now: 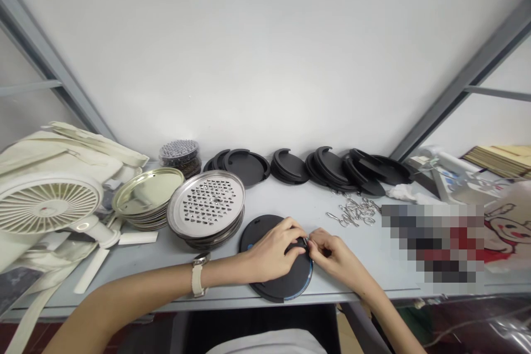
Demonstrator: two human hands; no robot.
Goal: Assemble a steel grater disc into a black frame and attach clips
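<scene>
A black round disc (284,283) lies near the front edge of the table, with a thin blue line along part of its rim. My left hand (276,251) rests across the top of it, fingers curled around a small dark part by the right rim. Right at that rim, my right hand (332,254) is closed in a pinch; whatever sits between its fingertips is hidden. A loose pile of metal hooks or clips (354,210) lies behind my right hand. To the left of the disc stands a stack of round metal grater plates (211,204), the top one full of holes.
Stacked black round trays (290,165) line the wall. Plain round metal plates (149,191), clear tubs of small parts (180,152) and a white fan (52,204) are on the left. A pixelated patch (433,249) covers the right side, near a printed bag (506,227).
</scene>
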